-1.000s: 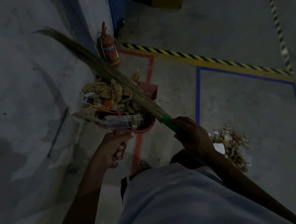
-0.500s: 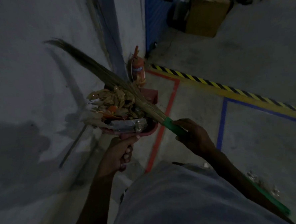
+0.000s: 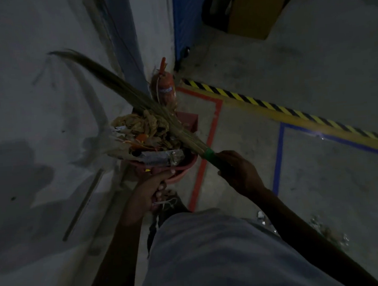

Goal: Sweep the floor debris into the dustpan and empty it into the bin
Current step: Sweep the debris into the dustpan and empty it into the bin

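Dustpan (image 3: 180,165) heaped with debris (image 3: 147,132), held up by left hand (image 3: 146,189). Right hand (image 3: 236,171) grips broom (image 3: 137,101) laid across load. Emptying left; bin unseen; litter (image 3: 321,225) remains on floor.

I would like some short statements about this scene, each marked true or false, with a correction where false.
1. The left hand holds the dustpan. True.
2. The dustpan is empty. False: debris is heaped in it.
3. The right hand grips the broom. True.
4. The broom bristles rest on the floor. False: they lie over the debris and point up toward the wall.
5. The fire extinguisher lies on its side in the blue-taped area. False: it stands near the wall, past the dustpan.
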